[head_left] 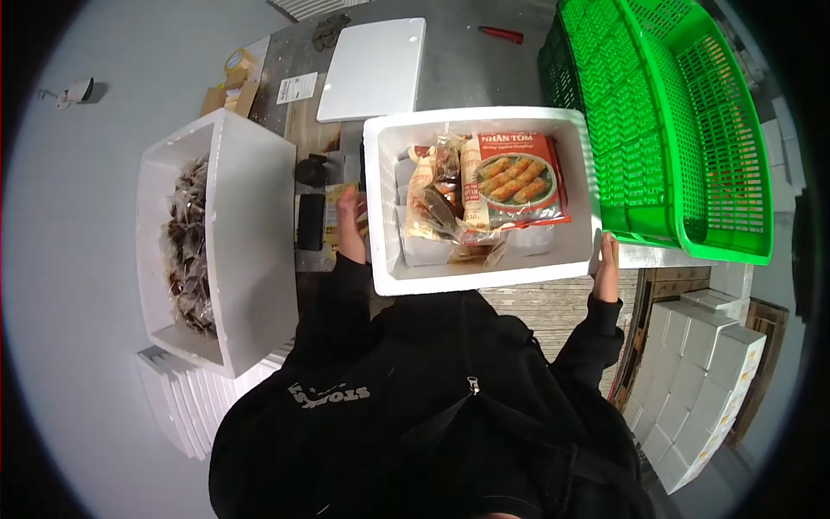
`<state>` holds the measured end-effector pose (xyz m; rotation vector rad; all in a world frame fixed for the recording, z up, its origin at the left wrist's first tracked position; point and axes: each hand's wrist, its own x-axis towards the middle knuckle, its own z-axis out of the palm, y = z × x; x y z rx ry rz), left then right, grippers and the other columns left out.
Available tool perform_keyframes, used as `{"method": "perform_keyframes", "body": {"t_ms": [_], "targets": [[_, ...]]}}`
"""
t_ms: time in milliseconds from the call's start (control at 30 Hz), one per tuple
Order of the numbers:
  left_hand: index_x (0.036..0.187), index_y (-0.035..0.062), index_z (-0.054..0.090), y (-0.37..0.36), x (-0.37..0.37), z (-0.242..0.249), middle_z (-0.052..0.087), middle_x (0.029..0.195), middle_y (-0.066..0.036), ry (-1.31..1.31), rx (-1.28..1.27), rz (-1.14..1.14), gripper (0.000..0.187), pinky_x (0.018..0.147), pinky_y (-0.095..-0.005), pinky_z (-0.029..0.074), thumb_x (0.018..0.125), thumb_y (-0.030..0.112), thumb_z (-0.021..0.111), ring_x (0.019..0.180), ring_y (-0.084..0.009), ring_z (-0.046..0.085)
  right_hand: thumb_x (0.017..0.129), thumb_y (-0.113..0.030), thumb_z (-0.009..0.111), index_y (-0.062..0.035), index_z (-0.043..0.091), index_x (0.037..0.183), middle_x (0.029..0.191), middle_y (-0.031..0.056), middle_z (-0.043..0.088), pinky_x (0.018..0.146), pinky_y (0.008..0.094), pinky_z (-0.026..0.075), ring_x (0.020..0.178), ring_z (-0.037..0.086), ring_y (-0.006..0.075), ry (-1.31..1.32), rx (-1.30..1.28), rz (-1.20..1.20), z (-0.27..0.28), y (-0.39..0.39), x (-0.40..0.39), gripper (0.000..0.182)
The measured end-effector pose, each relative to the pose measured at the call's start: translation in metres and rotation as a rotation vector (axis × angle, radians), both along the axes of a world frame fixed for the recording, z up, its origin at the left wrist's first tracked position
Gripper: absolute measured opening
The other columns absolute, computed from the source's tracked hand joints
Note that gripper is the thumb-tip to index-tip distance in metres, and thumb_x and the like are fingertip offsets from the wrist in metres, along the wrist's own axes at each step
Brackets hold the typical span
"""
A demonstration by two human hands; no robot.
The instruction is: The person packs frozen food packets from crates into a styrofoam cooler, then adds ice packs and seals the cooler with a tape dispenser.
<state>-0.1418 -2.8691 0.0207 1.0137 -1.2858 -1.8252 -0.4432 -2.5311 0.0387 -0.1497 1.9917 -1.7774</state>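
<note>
Grey metal tabletop runs under everything you are working on, with pale floor off to its left. Take the open foam box in front of you as the landmark. Far left of it stands a second foam box, tipped on its side, with dark packets heaped in it. Between the two boxes lie black items. Your left hand presses flat against the left wall of the box, fingers stretched upward, gripping the outside. Behind the box rests a white lid, and farther back a red tool. Inside the box lie clear bags of food and, to their right, a red spring-roll pack. Your right hand clasps the near right corner of the box, fingers up along the wall. Right of the box stand stacked green crates, and below them, past the table edge, white cartons.
</note>
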Motion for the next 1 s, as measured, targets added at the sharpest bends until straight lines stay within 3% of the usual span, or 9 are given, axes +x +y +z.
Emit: {"method": "perform_keyframes", "body": {"t_ms": [100, 300, 400, 433, 533, 800, 933, 967, 1000], "targets": [[0.133, 0.0077, 0.036, -0.053, -0.008, -0.013, 0.051, 0.122, -0.013, -0.049, 0.051, 0.023, 0.066, 0.082, -0.0323, 0.041, 0.089, 0.057, 0.043, 0.103, -0.0218, 0.052, 0.094, -0.052, 0.037, 0.0022, 0.051, 0.117, 0.117, 0.0152, 0.054, 0.087, 0.0310, 0.037, 0.103, 0.051, 0.0219, -0.162, 0.187, -0.108, 0.041, 0.001, 0.013, 0.060], [0.128, 0.0072, 0.039, -0.156, -0.069, -0.041, 0.054, 0.110, -0.012, 0.054, 0.576, 0.107, 0.055, 0.079, -0.0345, 0.046, 0.087, 0.042, 0.050, 0.090, -0.0257, 0.055, 0.091, -0.047, 0.049, 0.0020, 0.056, 0.108, 0.107, 0.0168, 0.060, 0.083, 0.0340, 0.044, 0.099, 0.057, 0.0230, 0.175, 0.446, -0.244, 0.047, 0.058, 0.031, 0.052], [0.125, 0.0030, 0.041, -0.248, -0.106, -0.164, 0.049, 0.120, -0.016, 0.072, 0.494, 0.129, 0.057, 0.090, -0.0474, 0.045, 0.084, 0.043, 0.051, 0.109, -0.0304, 0.050, 0.088, -0.042, 0.057, 0.0034, 0.059, 0.103, 0.097, 0.0178, 0.063, 0.083, 0.0349, 0.046, 0.093, 0.061, 0.0271, 0.338, 0.669, -0.393, 0.065, 0.083, 0.052, 0.047], [0.123, -0.0016, 0.040, -0.261, -0.109, -0.161, 0.050, 0.119, -0.019, 0.096, 0.507, -0.166, 0.060, 0.090, -0.0473, 0.046, 0.085, 0.044, 0.048, 0.107, -0.0342, 0.052, 0.088, -0.041, 0.058, 0.0031, 0.059, 0.103, 0.098, 0.0186, 0.063, 0.083, 0.0355, 0.046, 0.095, 0.061, 0.0283, 0.366, 0.758, -0.425, 0.079, 0.085, 0.061, 0.047], [0.113, -0.0088, 0.045, -0.256, -0.127, -0.143, 0.053, 0.109, -0.023, 0.377, 1.113, -0.333, 0.066, 0.089, -0.0376, 0.051, 0.080, 0.048, 0.053, 0.100, -0.0328, 0.056, 0.085, -0.038, 0.062, 0.0018, 0.059, 0.104, 0.102, 0.0198, 0.064, 0.084, 0.0372, 0.047, 0.101, 0.061, 0.0301, 0.383, 0.876, -0.519, 0.096, 0.098, 0.073, 0.044], [0.103, -0.0033, 0.050, -0.270, -0.146, -0.127, 0.054, 0.097, -0.015, -0.020, 0.858, -0.323, 0.056, 0.076, -0.0408, 0.050, 0.078, 0.046, 0.060, 0.087, -0.0301, 0.054, 0.081, -0.029, 0.069, -0.0005, 0.059, 0.103, 0.098, 0.0149, 0.065, 0.079, 0.0323, 0.049, 0.093, 0.063, 0.0261, 0.471, 0.712, -0.694, 0.109, 0.135, 0.034, 0.037], [0.100, -0.0014, 0.052, -0.301, -0.125, -0.059, 0.055, 0.090, -0.011, -0.014, 0.668, -0.209, 0.051, 0.071, -0.0421, 0.049, 0.079, 0.044, 0.061, 0.079, -0.0293, 0.054, 0.073, -0.018, 0.069, -0.0025, 0.058, 0.105, 0.120, 0.0186, 0.052, 0.093, 0.0405, 0.040, 0.111, 0.050, 0.0362, 1.257, 0.577, -0.656, 0.184, 0.125, -0.034, 0.038], [0.098, 0.0037, 0.054, -0.265, -0.114, -0.013, 0.056, 0.084, -0.009, 0.104, 0.274, -0.088, 0.039, 0.070, -0.0407, 0.049, 0.084, 0.040, 0.056, 0.076, -0.0276, 0.055, 0.067, -0.028, 0.071, -0.0035, 0.059, 0.105, 0.121, 0.0174, 0.052, 0.094, 0.0430, 0.038, 0.113, 0.049, 0.0359, 1.363, 0.454, -0.514, 0.187, 0.123, -0.056, 0.046], [0.104, 0.0110, 0.056, -0.294, -0.075, 0.002, 0.059, 0.093, -0.007, 0.485, 0.434, -0.635, 0.034, 0.067, -0.0376, 0.048, 0.087, 0.039, 0.052, 0.083, -0.0227, 0.056, 0.066, -0.036, 0.071, -0.0049, 0.060, 0.105, 0.120, 0.0160, 0.054, 0.095, 0.0448, 0.036, 0.115, 0.048, 0.0342, 1.461, 0.492, -0.334, 0.191, 0.119, -0.075, 0.051]]}}
